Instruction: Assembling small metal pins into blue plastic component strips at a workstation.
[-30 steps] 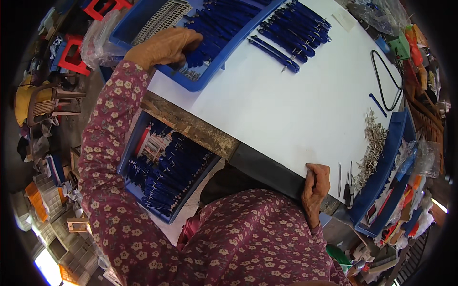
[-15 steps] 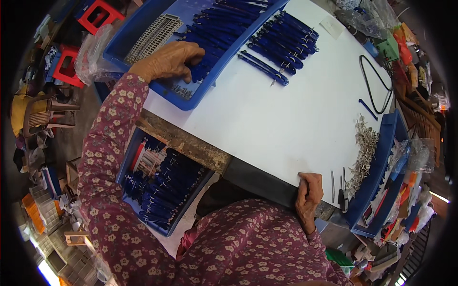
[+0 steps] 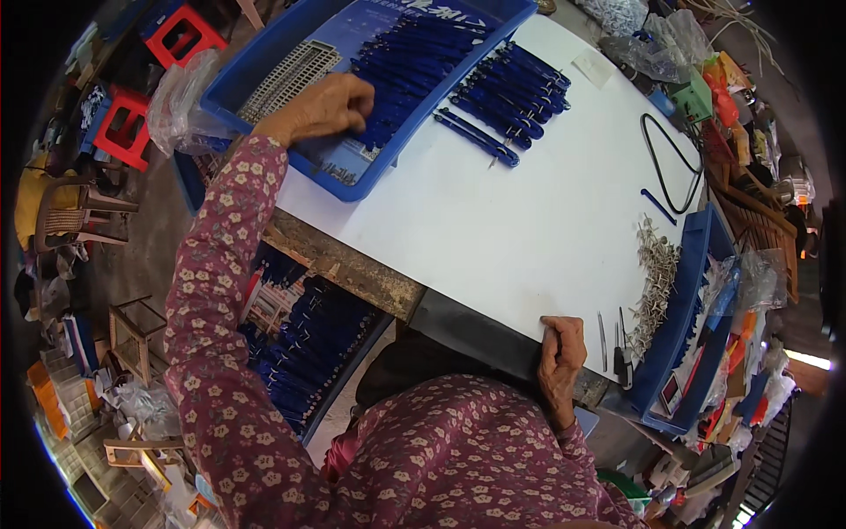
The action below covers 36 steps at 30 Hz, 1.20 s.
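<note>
My left hand [image 3: 326, 108] hovers over a blue tray [image 3: 348, 196] at the upper left. Its fingers curl inward and are slightly blurred; what they hold, if anything, stays hidden. Beside its fingertips, dark blue straps with small metal fittings [image 3: 414, 66] lie packed in a slanting row. A pale grid-like block [image 3: 295, 79] stands near the wrist, and small metal bits [image 3: 339, 169] sit in the tray's near corner. My right hand [image 3: 562, 361] rests at the white table's near edge, fingers folded into a loose fist with nothing visible in them.
More blue straps [image 3: 511, 97] lie in a row on the white tabletop [image 3: 493, 238]. Rightward are a dark cord loop [image 3: 674, 167], a pile of metal pieces [image 3: 654, 282], thin tools [image 3: 621, 348] and another blue tray [image 3: 683, 353]. A strap-filled tray [image 3: 308, 344] sits below the table.
My left hand has risen slightly from the straps, its fingers more curled. My right hand stays at the table edge. The whole view has shifted a little.
</note>
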### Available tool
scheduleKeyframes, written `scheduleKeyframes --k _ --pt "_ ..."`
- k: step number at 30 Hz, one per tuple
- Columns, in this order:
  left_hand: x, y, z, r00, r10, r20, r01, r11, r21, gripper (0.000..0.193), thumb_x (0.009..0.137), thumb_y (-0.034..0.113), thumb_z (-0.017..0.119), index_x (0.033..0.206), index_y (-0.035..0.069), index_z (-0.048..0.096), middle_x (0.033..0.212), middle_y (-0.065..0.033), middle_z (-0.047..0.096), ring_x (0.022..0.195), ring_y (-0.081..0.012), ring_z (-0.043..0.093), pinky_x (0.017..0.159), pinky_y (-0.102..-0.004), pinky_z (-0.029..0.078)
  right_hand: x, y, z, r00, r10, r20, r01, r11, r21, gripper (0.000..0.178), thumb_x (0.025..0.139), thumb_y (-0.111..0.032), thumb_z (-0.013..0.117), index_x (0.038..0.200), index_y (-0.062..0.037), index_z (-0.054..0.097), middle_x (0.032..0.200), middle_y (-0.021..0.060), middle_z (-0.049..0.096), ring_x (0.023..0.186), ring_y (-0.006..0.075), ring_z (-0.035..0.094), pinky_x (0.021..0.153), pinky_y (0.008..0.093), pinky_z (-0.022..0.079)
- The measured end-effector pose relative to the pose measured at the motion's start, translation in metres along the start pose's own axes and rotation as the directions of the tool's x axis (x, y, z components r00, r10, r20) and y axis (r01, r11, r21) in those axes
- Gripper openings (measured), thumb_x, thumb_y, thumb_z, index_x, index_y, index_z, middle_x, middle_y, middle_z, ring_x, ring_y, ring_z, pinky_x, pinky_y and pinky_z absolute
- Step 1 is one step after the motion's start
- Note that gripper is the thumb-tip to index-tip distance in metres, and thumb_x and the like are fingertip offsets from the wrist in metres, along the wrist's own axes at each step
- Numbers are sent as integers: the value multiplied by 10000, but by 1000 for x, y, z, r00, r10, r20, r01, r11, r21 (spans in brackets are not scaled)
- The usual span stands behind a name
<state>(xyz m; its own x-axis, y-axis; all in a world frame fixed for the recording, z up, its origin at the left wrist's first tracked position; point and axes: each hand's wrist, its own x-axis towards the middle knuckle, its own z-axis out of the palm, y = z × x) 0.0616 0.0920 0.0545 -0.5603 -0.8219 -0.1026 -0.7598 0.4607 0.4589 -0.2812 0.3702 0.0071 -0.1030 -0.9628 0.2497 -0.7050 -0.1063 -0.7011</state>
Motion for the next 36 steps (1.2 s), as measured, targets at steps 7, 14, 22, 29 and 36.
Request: scheduleKeyframes --k 7,14,22,29,36 --pt "27 -24 14 917 139 -373 -59 975 216 149 743 23 592 882 -9 549 831 -126 572 792 -267 558 740 -321 442 -5 -6 -6 999 44 15 -44 998 47 152 790 76 461 884 4 556 780 97 491 676 186 485 577 255 368" --pt "41 -30 16 919 168 -358 -155 986 64 137 705 68 585 798 -6 518 782 -149 531 760 -306 525 695 -367 419 -5 -4 -9 999 44 1 -44 999 22 177 770 92 459 893 18 562 767 100 498 635 189 496 561 252 380" --pt "36 -19 8 979 53 -198 -94 975 -204 174 734 18 593 885 26 506 845 -62 506 816 -184 508 788 -284 400 0 6 -13 1000 12 -20 -11 998 55 205 741 101 480 895 8 578 741 101 504 584 165 479 507 237 368" --pt "32 -8 6 987 7 -158 -37 981 -189 156 747 -18 574 877 38 509 799 -28 459 770 -152 466 760 -262 381 -6 12 -8 997 -68 -31 71 995 72 215 735 116 494 906 13 574 736 95 507 570 150 460 489 245 352" --pt "35 -20 8 998 -17 -66 7 989 -147 159 752 17 563 898 52 512 814 -26 459 779 -144 457 755 -252 370 -10 4 -21 996 -84 8 84 996 13 212 728 119 506 904 18 564 775 103 521 604 179 494 515 262 389"
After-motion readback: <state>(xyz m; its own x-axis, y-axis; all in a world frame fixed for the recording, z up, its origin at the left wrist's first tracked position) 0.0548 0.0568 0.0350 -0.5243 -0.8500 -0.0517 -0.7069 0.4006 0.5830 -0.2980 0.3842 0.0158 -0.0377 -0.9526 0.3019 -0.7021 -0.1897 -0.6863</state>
